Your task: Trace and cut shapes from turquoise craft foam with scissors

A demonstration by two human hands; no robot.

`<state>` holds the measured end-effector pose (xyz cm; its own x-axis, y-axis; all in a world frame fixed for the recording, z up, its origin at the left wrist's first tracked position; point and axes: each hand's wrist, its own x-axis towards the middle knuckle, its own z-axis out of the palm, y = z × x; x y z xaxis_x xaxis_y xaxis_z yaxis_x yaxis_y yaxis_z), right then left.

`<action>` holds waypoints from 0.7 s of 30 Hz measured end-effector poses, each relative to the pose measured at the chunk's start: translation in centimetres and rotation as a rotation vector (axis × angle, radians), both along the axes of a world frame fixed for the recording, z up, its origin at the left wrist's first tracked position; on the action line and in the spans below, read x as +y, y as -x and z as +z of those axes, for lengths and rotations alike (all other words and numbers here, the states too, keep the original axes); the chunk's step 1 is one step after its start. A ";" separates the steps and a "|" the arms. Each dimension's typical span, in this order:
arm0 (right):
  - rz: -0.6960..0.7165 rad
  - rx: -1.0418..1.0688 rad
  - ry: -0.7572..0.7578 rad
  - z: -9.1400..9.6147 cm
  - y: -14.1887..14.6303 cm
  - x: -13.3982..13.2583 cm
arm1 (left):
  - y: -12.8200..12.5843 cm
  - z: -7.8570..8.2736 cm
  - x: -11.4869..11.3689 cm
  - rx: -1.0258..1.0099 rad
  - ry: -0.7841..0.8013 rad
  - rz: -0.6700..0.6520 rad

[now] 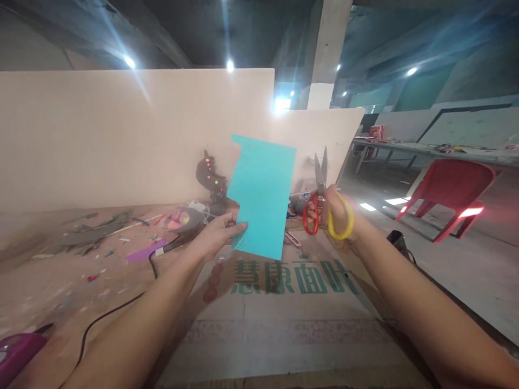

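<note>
My left hand [222,233] pinches the lower left edge of a turquoise sheet of paper [265,194], holding it up over the table. The sheet's left side has an uneven cut outline, and its other edges look straight. In my right hand [330,208] are scissors [321,175] with one red and one yellow handle loop. Their blades point upward and stand slightly apart, to the right of the paper and not touching it. Beneath both hands lies a flattened cardboard piece [275,335] with green printed characters.
Left on the table are a purple scrap [146,250], grey scraps [95,232], a black cord [107,313] and a magenta device [20,354]. A pink cutter [292,237] lies behind the paper. A dark crescent-shaped figure [208,175] leans near the board [121,135]. A red chair [456,186] stands at right.
</note>
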<state>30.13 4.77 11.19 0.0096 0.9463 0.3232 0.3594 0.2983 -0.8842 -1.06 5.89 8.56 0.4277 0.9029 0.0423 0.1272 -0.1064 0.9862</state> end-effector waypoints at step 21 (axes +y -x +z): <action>0.125 0.318 -0.174 -1.0 3.6 -1.2 | -2.8 -0.4 -2.5 0.136 -0.199 -0.011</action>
<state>26.52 3.58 10.15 0.0233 0.8778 0.4784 0.0271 0.4778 -0.8780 1.75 3.37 8.19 0.4514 0.8778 0.1606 0.2549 -0.2993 0.9195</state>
